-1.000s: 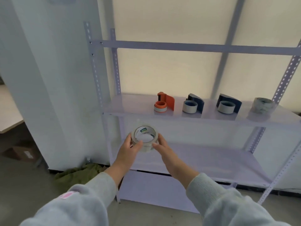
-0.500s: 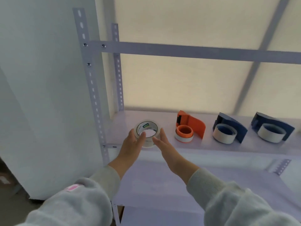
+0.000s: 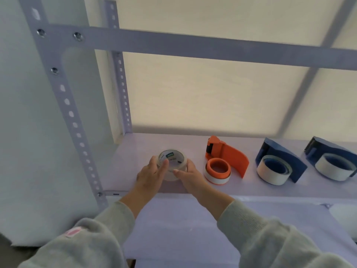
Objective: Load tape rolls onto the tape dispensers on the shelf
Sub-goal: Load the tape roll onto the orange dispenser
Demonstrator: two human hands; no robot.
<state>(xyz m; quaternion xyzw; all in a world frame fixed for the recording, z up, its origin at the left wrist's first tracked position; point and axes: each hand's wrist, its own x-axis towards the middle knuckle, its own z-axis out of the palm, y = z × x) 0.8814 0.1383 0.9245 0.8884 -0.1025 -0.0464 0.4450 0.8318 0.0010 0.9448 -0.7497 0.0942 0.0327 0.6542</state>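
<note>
My fingers (image 3: pixel 164 167) curl around a clear tape roll (image 3: pixel 172 167) from both sides, so both hands grip it. My left hand (image 3: pixel 150 177) holds the roll's left side, with fingertips reaching over its top rim. My right hand (image 3: pixel 190 176) holds the right side, thumb pressed against the near wall of the roll. Grey sleeves (image 3: pixel 270 238) cover both my forearms.

In the head view, the roll is at the shelf (image 3: pixel 135 151), at the left end of a pale lilac board, near its front edge; whether it rests on the board I cannot tell. It lies flat, hole facing up, with a small green label inside its core.

Just to the right of my right hand lies an orange dispenser (image 3: pixel 231 159) with an orange-cored white roll (image 3: pixel 217 172) in front of it. Further right is a blue dispenser (image 3: pixel 284 157) loaded with a white roll (image 3: pixel 272 174). At the right edge of the picture a second blue dispenser (image 3: pixel 332 149) holds another white roll (image 3: pixel 336 169), partly cut off.

A perforated metal upright (image 3: pixel 75 117) rises to the left of my hands. A lower board (image 3: pixel 173 219) is under my wrists.
</note>
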